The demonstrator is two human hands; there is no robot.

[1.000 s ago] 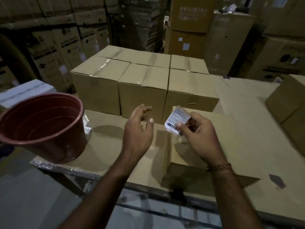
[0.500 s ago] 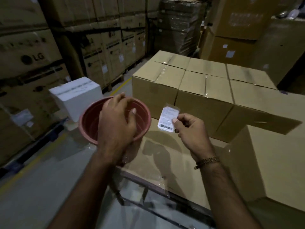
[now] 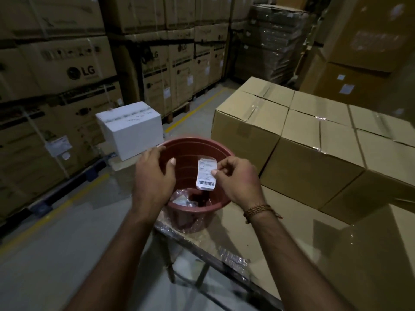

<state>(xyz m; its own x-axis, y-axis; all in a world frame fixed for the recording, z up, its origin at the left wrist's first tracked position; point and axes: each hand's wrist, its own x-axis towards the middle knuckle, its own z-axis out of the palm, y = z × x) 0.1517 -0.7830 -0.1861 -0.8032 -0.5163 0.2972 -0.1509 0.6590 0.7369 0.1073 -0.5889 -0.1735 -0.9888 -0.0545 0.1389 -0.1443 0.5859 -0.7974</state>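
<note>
One barcode label [image 3: 206,173] is pinched by its right edge between the thumb and the bent fingers of the right hand [image 3: 238,182], and it hangs upright, printed face toward the camera, over the open mouth of the red plastic bucket [image 3: 195,141]. The left hand [image 3: 152,176] holds nothing. Its fingers are loosely bent above the left side of the bucket, with the thumb stretched toward the label, and I cannot tell if the fingertips touch the rim. On the bottom of the bucket lie some crumpled clear plastic scraps [image 3: 182,199], so I judge it serves as a waste bin for this work. The bucket stands on a flat cardboard sheet [image 3: 231,230], near the sealed brown cartons [image 3: 247,140] on the right, whose visible faces carry no label of this kind. The work looks to me only partly done: the label is taken in the hand, but it is not yet stuck on any carton. Probably some waste has to be dropped first, and then the label carried to a carton and pressed on.
</note>
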